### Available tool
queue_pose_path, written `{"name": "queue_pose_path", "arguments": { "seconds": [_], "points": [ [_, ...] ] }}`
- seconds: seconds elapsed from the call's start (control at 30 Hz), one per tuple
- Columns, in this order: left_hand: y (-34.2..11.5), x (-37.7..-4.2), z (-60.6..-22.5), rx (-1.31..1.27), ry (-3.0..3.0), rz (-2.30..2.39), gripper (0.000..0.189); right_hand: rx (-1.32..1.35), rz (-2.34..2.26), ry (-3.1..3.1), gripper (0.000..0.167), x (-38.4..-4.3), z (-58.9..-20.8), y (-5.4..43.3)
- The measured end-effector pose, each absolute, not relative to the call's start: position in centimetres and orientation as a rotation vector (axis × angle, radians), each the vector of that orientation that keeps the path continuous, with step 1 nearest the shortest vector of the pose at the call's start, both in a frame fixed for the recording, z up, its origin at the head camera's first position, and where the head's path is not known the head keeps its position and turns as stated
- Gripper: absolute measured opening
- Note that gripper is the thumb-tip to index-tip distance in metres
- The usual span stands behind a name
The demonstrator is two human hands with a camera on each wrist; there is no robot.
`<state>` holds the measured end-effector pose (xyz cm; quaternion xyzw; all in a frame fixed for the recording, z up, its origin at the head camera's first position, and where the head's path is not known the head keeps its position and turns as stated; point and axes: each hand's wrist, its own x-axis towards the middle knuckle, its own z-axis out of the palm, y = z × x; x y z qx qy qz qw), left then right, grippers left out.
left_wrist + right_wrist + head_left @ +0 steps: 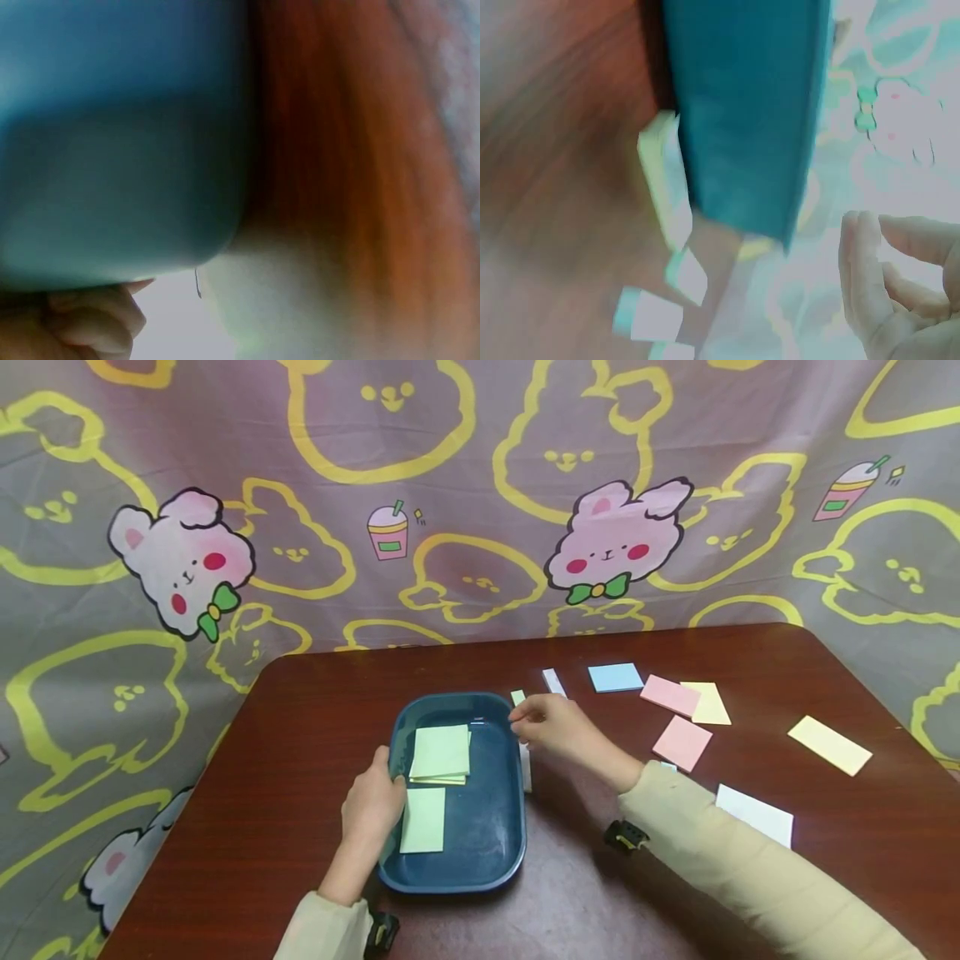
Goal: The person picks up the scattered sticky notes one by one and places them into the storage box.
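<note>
A dark blue rectangular tray (495,827) stands on the table, with several pale green sticky-note pads (441,752) inside along its left part. My left hand (372,797) grips the tray's left rim; in the left wrist view its curled fingers (94,322) show at the edge. Over the tray's upper right rim hovers my right hand (558,727). In the right wrist view its thumb and fingers come close together at the tips, with nothing seen between them. Beside the tray's right wall stands a pale yellow-edged pad (664,180), partly hidden by the right hand in the head view.
Loose pads lie to the right: blue (615,677), pink (682,742), another pink (671,695) overlapping a yellow one (712,706), long yellow (829,745) and white (757,817), partly under the right sleeve. A patterned cloth (465,443) hangs behind the table (285,760).
</note>
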<state>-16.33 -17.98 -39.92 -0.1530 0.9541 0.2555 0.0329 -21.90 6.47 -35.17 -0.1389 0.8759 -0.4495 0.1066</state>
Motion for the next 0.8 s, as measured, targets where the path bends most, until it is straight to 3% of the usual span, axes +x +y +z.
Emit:
{"name": "queue_pose_path", "arguments": {
  "seconds": [0.37, 0.8],
  "points": [
    [-17.8, -16.5, -40.0, -0.463, 2.941, 0.773, 0.049, -0.299, -1.264, 2.756, 0.031, -23.6, -33.6, 17.0],
    [-17.5, -16.7, -39.9, -0.457, 2.955, 0.781, 0.044, 0.126, -0.987, 2.89, 0.049, -24.3, -36.5, 29.6]
  ]
}}
